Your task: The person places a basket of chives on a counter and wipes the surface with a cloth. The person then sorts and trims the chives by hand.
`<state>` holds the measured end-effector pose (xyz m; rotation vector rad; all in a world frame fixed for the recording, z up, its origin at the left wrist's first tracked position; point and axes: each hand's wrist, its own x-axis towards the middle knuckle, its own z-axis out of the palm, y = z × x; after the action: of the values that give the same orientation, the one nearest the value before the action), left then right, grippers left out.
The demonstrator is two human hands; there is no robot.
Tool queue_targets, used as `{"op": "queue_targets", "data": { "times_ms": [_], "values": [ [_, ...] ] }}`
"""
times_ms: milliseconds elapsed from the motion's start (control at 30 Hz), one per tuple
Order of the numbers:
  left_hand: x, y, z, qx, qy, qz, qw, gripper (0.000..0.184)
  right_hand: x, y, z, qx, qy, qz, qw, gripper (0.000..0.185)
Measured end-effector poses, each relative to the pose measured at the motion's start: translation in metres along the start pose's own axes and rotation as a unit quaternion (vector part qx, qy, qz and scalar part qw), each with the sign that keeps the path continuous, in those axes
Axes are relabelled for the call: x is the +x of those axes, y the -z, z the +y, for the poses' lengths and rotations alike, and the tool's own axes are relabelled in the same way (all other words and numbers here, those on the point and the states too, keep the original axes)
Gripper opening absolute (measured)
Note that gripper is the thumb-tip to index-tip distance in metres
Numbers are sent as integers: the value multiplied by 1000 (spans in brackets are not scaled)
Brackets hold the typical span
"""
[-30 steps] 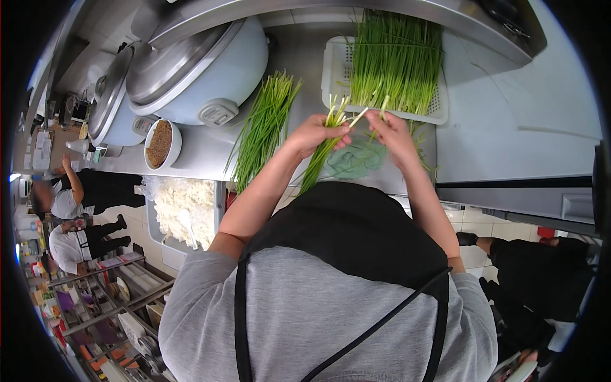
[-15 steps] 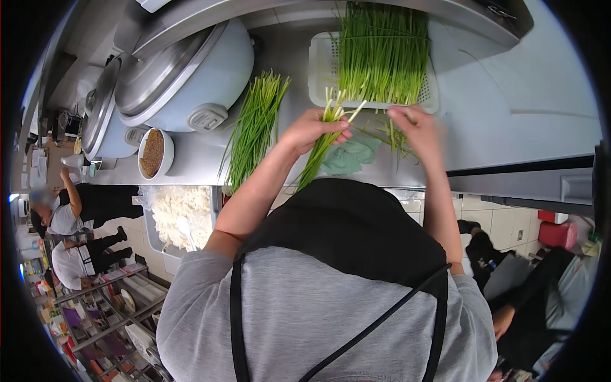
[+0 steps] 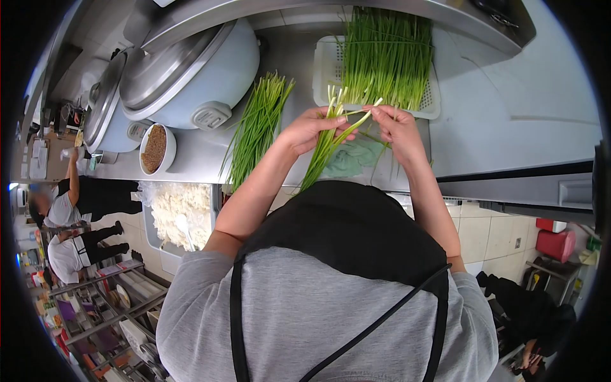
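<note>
A small bunch of garlic chives [image 3: 321,155] is in my left hand [image 3: 305,132], its pale ends pointing up and its green tips down toward my apron. My right hand [image 3: 397,130] is closed in a pinch at the pale end of one stalk that sticks out to the right of that bunch. Just beyond my hands, a thick mass of chives [image 3: 388,57] lies in a white perforated basket [image 3: 326,67]. Another loose pile of chives [image 3: 259,124] rests left of my left forearm. Below my hands is a crumpled green cloth [image 3: 350,159], with stray green bits partly hidden by my right hand.
Two large rice cookers [image 3: 191,76] stand at the left, near a white bowl [image 3: 167,159] of brown grains. A tub [image 3: 181,213] of white food with a spoon sits below the counter edge. A metal shelf [image 3: 280,16] overhangs the back. Other people stand at left and lower right.
My right hand has moved left and up from above the stray bits to the bunch, and now pinches a stalk end. A person at the lower right has shifted position.
</note>
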<state>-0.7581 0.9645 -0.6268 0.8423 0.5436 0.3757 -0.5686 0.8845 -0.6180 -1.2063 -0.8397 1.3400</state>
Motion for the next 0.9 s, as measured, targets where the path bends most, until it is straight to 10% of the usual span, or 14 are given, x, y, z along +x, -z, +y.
{"op": "queue_targets", "data": {
  "times_ms": [900],
  "values": [
    [11, 24, -12, 176, -40, 167, 969, 24, 9, 17, 6, -103, 83, 111, 985, 15]
  ]
}}
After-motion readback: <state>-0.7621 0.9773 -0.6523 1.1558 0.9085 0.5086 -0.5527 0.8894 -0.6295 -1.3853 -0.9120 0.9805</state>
